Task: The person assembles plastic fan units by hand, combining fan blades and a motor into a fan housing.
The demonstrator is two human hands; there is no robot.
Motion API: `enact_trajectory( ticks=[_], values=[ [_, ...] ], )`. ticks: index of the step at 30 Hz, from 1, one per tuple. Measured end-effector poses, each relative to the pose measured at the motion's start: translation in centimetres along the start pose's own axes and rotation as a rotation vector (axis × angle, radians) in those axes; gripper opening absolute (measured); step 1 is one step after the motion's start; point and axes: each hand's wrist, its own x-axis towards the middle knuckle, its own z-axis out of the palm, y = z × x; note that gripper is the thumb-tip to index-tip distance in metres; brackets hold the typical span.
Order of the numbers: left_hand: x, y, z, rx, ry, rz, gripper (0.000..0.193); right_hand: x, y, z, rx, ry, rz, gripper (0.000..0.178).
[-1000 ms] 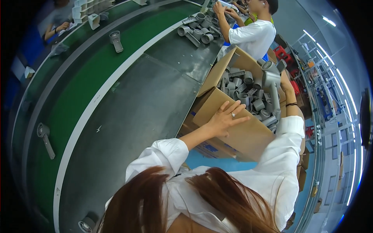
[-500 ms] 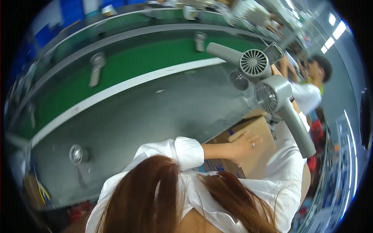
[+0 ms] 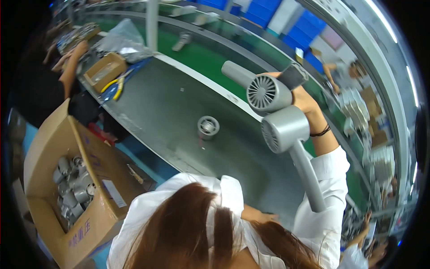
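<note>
My right hand [image 3: 305, 99] is raised over the far right part of the worktable and closed around two grey handheld fans. One fan [image 3: 268, 92] points its handle up to the left. The other fan [image 3: 286, 129] hangs with its handle down along my right sleeve. A dark grey rectangular piece [image 3: 293, 76] stands up beside the same hand; how it is held cannot be seen. My left hand [image 3: 265, 217] is low over the table, partly covered by hair, its visible fingers stretched out and nothing seen in them. A round grey fan part [image 3: 208, 127] rests on the grey table [image 3: 165, 112].
At the left stands an open cardboard box [image 3: 101, 224] with several grey fan parts. Yellow-handled pliers [image 3: 118, 88] and a small carton [image 3: 105, 71] lie at the table's far left end. Beyond the table runs a green conveyor [image 3: 201, 56] with a grey fan on it. Co-workers are around.
The view has swung left, bringing the box of parts into sight. My right hand still has the fans. My left hand was over a cardboard box and is now over the table.
</note>
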Motion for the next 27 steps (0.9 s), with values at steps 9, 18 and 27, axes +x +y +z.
enact_trajectory(
  ticks=[9,18,27],
  values=[
    [5.8,5.2,1.7,0.621,-0.386,-0.292,0.019,20.4,3.1,8.1,-0.432,-0.232,0.030,0.049],
    [5.4,5.5,1.1,1.170,-0.545,-0.416,0.017,25.7,10.8,14.1,-0.979,-0.021,0.269,0.053],
    [5.2,5.3,-1.2,1.653,-0.606,-0.634,0.015,24.9,11.6,17.6,-0.868,0.108,0.381,0.064]
  ],
)
